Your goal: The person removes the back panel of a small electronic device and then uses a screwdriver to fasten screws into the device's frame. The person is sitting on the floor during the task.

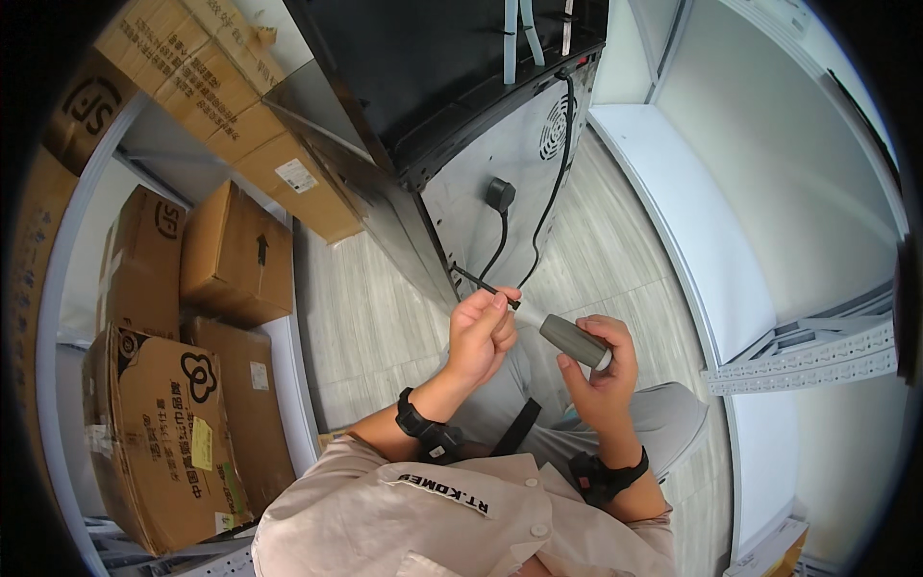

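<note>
My left hand (481, 332) pinches the end of a thin black rod-like piece (475, 279), which reaches toward the lower corner of a tall black cabinet machine (452, 183); I cannot tell whether it is a cable or a rod. My right hand (606, 370) is closed around a thick grey tool handle (575, 343) with a pale butt end. It looks like a screwdriver, its other end pointing at my left fingertips, but the tip is not clear. A black plug (499, 195) sits on the machine's silver panel, with a cord running down from it.
A second black cable (558, 192) hangs down the panel beside a round vent (558, 125). Cardboard boxes (163, 433) fill the shelf at left, and more boxes (221, 106) stand behind. White metal shelving (692, 240) curves along the right. Pale wood-look floor (615, 269) lies between.
</note>
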A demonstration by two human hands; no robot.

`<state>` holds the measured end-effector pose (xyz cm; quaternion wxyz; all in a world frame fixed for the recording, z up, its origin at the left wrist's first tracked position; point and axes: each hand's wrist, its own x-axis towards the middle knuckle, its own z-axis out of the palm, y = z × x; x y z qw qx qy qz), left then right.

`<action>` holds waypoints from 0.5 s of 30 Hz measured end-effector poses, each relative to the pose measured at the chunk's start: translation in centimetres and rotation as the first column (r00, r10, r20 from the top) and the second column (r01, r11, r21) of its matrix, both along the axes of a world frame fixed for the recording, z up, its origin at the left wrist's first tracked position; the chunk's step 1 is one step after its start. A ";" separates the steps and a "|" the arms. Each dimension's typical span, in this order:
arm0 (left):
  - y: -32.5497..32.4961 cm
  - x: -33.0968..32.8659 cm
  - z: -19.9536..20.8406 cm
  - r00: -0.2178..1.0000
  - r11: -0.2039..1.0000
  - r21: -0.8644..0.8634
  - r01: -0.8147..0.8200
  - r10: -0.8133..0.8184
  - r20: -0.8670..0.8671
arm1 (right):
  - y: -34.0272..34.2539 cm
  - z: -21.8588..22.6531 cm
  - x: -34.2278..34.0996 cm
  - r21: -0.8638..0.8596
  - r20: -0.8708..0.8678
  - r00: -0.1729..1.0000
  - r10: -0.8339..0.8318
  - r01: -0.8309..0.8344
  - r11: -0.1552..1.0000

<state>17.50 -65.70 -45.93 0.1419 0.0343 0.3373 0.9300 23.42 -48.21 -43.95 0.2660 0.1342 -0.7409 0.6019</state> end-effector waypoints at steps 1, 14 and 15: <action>0.0 0.0 -0.1 1.000 1.000 0.003 -0.007 0.007 -0.001 | -0.1 0.0 0.0 0.043 -0.007 1.000 0.005 -0.005 0.999; 0.7 0.4 -1.0 0.999 0.999 0.008 -0.032 0.033 -0.026 | -0.2 0.6 0.6 0.156 -0.033 0.999 -0.018 0.023 0.988; 0.7 0.4 -0.6 0.999 0.999 0.027 -0.026 0.027 -0.034 | -0.4 0.9 0.4 0.122 -0.089 0.996 -0.003 0.014 0.992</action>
